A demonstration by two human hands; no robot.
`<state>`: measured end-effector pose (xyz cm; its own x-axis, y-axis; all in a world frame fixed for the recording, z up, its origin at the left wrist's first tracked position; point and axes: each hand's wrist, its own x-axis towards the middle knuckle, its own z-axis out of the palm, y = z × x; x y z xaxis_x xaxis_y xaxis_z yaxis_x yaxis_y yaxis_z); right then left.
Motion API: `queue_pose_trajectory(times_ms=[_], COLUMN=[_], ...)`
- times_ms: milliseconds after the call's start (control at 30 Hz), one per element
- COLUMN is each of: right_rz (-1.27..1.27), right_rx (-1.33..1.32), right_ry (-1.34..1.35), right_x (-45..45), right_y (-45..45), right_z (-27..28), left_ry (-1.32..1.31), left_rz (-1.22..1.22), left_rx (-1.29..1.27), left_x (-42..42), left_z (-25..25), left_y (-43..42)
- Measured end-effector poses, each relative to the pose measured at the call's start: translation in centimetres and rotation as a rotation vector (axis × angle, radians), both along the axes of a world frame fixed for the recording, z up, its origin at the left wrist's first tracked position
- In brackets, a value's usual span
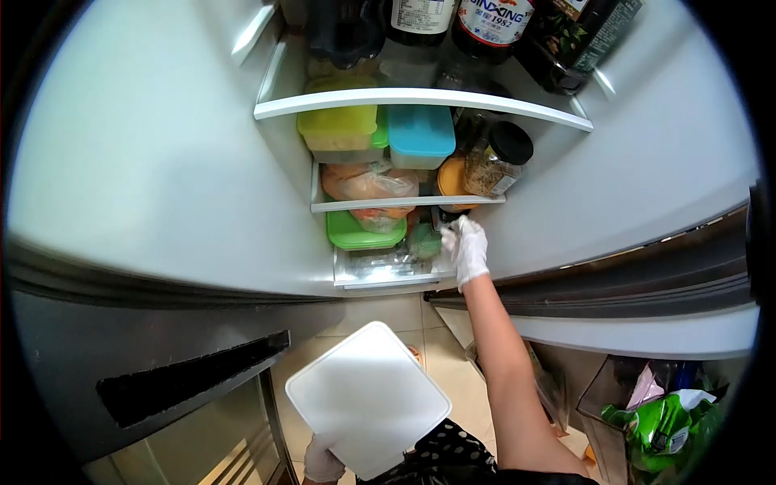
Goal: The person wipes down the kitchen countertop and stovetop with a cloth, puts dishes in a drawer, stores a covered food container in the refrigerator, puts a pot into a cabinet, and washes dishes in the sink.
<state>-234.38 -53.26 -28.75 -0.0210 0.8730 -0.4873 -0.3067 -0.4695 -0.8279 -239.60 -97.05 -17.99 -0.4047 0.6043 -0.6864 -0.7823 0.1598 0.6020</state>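
Note:
My left hand [323, 463], in a white glove, grips the lower left edge of a white square plastic container [368, 396]. Its flat face points up at me; the sides are mostly hidden. My right hand [467, 250], also gloved, reaches into the fridge at the right of the lowest visible level. Its fingers are curled together beside a dark jar under the shelf edge, and whatever they hold is hidden. Left of them are a pale green bundle [423, 241] and a box with a green lid [366, 233].
Above stand a yellow-lidded box [338, 125], a blue-lidded box [421, 133], a bagged food item [372, 184] and a black-capped jar [497, 158]. Bottles [495, 24] fill the top shelf [420, 99]. The open fridge door, lower right, holds a green packet [667, 428].

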Motion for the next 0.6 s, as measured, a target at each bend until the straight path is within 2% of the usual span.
queue_pose_trajectory(times_ms=[33,133,167,200,233,333,367,400,467,600], right_rz=[0.103,0.284,0.199,0.197,0.232,0.017,0.105,0.186,0.272,0.244], right_rx=[-0.012,-0.038,-0.11,-0.12,-0.208,-0.338,-0.186,-0.036,-0.151,0.0], right_ry=[0.01,0.06,0.093,0.101,0.218,0.368,0.464,0.569,0.108,0.367], right_x=[1.1,5.0,6.4,7.7,8.8,11.4,11.3,11.2,10.6,7.5], right_y=[-1.3,-8.2,-10.8,-13.3,-15.4,-21.1,-21.9,-22.8,-22.6,-19.4], right_z=[-0.1,1.9,2.1,3.6,4.8,8.5,9.3,10.1,12.1,14.9], left_ry=[-0.203,-0.244,-0.253,-0.268,-0.284,-0.312,-0.203,-0.216,-0.236,-0.123], left_rz=[0.122,0.093,0.056,0.021,-0.006,0.007,-0.124,-0.11,-0.088,-0.057], left_rx=[-0.03,0.116,0.141,0.17,0.198,0.221,0.186,0.194,0.217,0.267], left_x=[-0.5,-0.9,-1.4,-1.9,-2.1,-3.1,-3.9,-4.2,-4.8,-5.5], left_z=[0.7,0.6,0.7,1.0,1.3,2.2,2.0,2.6,4.3,6.4], left_y=[1.8,3.1,4.1,5.3,6.4,9.7,10.5,11.8,14.2,17.5])
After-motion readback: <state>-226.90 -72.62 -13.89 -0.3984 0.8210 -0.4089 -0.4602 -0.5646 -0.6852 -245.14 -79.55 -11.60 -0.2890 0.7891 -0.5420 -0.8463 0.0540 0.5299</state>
